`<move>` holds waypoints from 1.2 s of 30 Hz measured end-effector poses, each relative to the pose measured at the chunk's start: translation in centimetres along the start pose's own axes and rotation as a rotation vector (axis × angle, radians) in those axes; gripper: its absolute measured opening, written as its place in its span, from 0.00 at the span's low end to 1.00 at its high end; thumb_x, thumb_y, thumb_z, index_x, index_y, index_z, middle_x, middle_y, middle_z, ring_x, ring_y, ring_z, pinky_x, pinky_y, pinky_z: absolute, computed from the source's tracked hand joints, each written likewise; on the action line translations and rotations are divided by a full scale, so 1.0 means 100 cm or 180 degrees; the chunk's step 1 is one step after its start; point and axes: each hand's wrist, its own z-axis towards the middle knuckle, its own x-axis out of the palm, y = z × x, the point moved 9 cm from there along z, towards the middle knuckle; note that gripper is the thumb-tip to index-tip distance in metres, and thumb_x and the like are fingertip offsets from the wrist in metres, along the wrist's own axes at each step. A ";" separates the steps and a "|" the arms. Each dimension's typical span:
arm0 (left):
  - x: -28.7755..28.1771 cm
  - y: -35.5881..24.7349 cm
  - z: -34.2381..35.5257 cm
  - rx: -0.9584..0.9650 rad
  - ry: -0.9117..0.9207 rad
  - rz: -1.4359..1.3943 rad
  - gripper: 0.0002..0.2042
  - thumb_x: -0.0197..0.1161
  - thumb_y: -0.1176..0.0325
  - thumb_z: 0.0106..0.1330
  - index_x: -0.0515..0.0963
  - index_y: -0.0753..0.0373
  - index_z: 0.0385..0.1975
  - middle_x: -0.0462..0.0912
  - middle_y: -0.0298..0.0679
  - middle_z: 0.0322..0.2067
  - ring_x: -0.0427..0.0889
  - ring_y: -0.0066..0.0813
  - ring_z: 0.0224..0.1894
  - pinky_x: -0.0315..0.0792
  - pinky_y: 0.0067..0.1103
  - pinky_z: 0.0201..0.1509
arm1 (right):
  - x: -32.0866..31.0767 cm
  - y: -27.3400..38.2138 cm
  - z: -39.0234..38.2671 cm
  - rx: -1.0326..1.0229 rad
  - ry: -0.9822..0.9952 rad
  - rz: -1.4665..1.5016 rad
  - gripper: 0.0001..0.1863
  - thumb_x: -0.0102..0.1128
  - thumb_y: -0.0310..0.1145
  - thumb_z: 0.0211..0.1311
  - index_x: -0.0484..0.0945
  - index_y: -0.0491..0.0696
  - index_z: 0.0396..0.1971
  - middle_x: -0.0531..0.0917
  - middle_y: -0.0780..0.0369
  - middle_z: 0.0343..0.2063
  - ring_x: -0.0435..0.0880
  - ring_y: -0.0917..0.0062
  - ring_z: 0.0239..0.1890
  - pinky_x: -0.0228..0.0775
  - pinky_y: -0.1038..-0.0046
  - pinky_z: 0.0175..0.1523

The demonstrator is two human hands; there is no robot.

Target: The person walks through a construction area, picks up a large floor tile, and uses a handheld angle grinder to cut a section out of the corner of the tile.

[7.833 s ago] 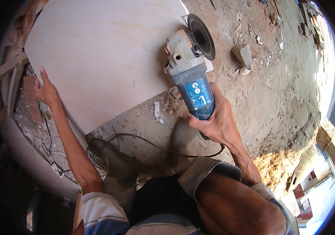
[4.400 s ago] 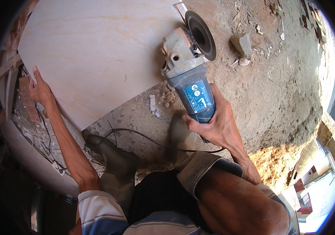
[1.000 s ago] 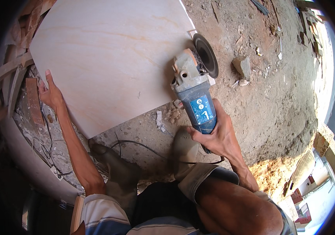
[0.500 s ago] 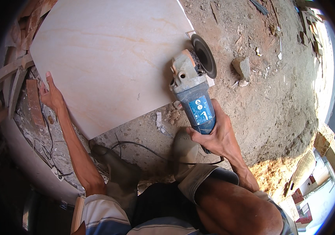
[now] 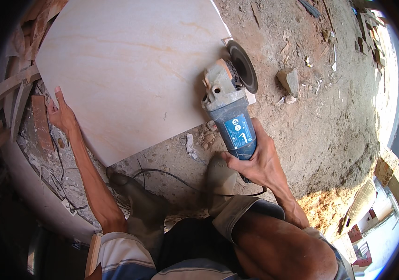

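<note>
A large beige marbled tile [image 5: 124, 74] lies tilted across the upper middle. My left hand [image 5: 62, 112] grips its left edge, thumb on the face, fingers curled at the side. My right hand [image 5: 257, 158] is wrapped round the body of a blue angle grinder [image 5: 232, 126]. The grinder's dark disc [image 5: 243, 65] is at the tile's right edge, standing nearly on its edge; whether it is turning I cannot tell. A black cable [image 5: 171, 176] runs from the grinder's rear across the ground near my boots.
Wood offcuts [image 5: 15, 84] and a reddish board [image 5: 41, 121] lie at the left, beside a curved pale edge [image 5: 45, 200]. A stone [image 5: 288, 81] and small rubble rest on the dusty ground [image 5: 325, 130] to the right. My boots [image 5: 141, 205] and bent knee [image 5: 283, 247] fill the lower middle.
The grinder, tile and both hands sit lower in the picture than several seconds ago, along with the surroundings. Over the last second almost nothing has moved.
</note>
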 end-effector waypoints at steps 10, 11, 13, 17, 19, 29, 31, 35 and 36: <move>0.003 0.010 0.004 -0.0199 0.0159 -0.0238 0.33 0.78 0.45 0.66 0.82 0.77 0.47 0.89 0.48 0.41 0.87 0.30 0.38 0.82 0.24 0.44 | 0.000 0.000 0.002 0.0011 0.0023 -0.0024 0.32 0.76 0.34 0.51 0.73 0.40 0.56 0.90 0.52 0.36 0.92 0.67 0.41 0.82 0.66 0.49; 0.001 0.011 0.004 -0.0193 0.0098 -0.0194 0.33 0.78 0.45 0.66 0.82 0.77 0.47 0.89 0.48 0.41 0.87 0.30 0.38 0.82 0.24 0.44 | 0.000 0.000 0.002 0.0016 0.0025 -0.0018 0.32 0.76 0.34 0.51 0.73 0.40 0.55 0.90 0.52 0.36 0.92 0.67 0.41 0.82 0.66 0.49; 0.000 0.010 0.002 -0.0184 -0.0020 -0.0110 0.33 0.78 0.45 0.66 0.82 0.77 0.47 0.89 0.48 0.42 0.87 0.30 0.38 0.82 0.24 0.44 | 0.000 0.000 0.002 0.0042 0.0029 -0.0019 0.32 0.76 0.34 0.51 0.73 0.40 0.55 0.90 0.52 0.36 0.92 0.67 0.41 0.82 0.66 0.49; 0.002 0.001 -0.002 -0.0188 0.0093 -0.0020 0.33 0.78 0.45 0.66 0.83 0.76 0.48 0.89 0.48 0.42 0.87 0.30 0.38 0.82 0.24 0.44 | 0.000 -0.003 0.003 0.0099 0.0043 -0.0021 0.33 0.77 0.34 0.51 0.73 0.40 0.56 0.90 0.52 0.36 0.92 0.67 0.41 0.82 0.65 0.49; 0.002 -0.002 -0.004 -0.0179 0.0065 -0.0043 0.32 0.78 0.45 0.66 0.83 0.76 0.48 0.89 0.47 0.42 0.87 0.29 0.38 0.83 0.24 0.44 | 0.000 -0.003 0.003 0.0098 0.0045 -0.0012 0.33 0.77 0.34 0.52 0.72 0.40 0.56 0.90 0.52 0.36 0.92 0.67 0.41 0.82 0.65 0.50; 0.005 0.009 -0.001 -0.0300 0.0150 -0.0255 0.32 0.78 0.46 0.66 0.83 0.75 0.48 0.89 0.48 0.42 0.87 0.29 0.37 0.83 0.24 0.44 | 0.002 -0.012 0.004 0.0312 0.0034 0.0186 0.38 0.81 0.38 0.48 0.74 0.41 0.58 0.85 0.59 0.37 0.84 0.75 0.40 0.79 0.69 0.50; 0.004 0.010 0.000 -0.0302 0.0145 -0.0265 0.32 0.78 0.46 0.65 0.84 0.75 0.47 0.90 0.47 0.41 0.87 0.29 0.37 0.83 0.24 0.44 | 0.002 -0.012 0.004 0.0298 0.0028 0.0189 0.38 0.81 0.38 0.48 0.74 0.41 0.58 0.85 0.60 0.37 0.84 0.75 0.40 0.79 0.69 0.50; 0.005 0.008 -0.001 -0.0320 0.0119 -0.0186 0.32 0.79 0.46 0.65 0.83 0.76 0.47 0.90 0.48 0.41 0.87 0.29 0.37 0.83 0.23 0.44 | 0.000 -0.006 0.005 0.0166 0.0022 0.0066 0.34 0.78 0.36 0.50 0.74 0.40 0.56 0.88 0.55 0.36 0.90 0.69 0.41 0.81 0.66 0.51; 0.005 0.007 -0.002 -0.0335 0.0124 -0.0173 0.32 0.79 0.46 0.65 0.83 0.76 0.47 0.89 0.48 0.42 0.87 0.29 0.37 0.83 0.23 0.44 | 0.000 -0.003 0.005 0.0107 0.0032 0.0016 0.32 0.77 0.35 0.51 0.73 0.40 0.55 0.90 0.52 0.36 0.92 0.66 0.41 0.82 0.65 0.51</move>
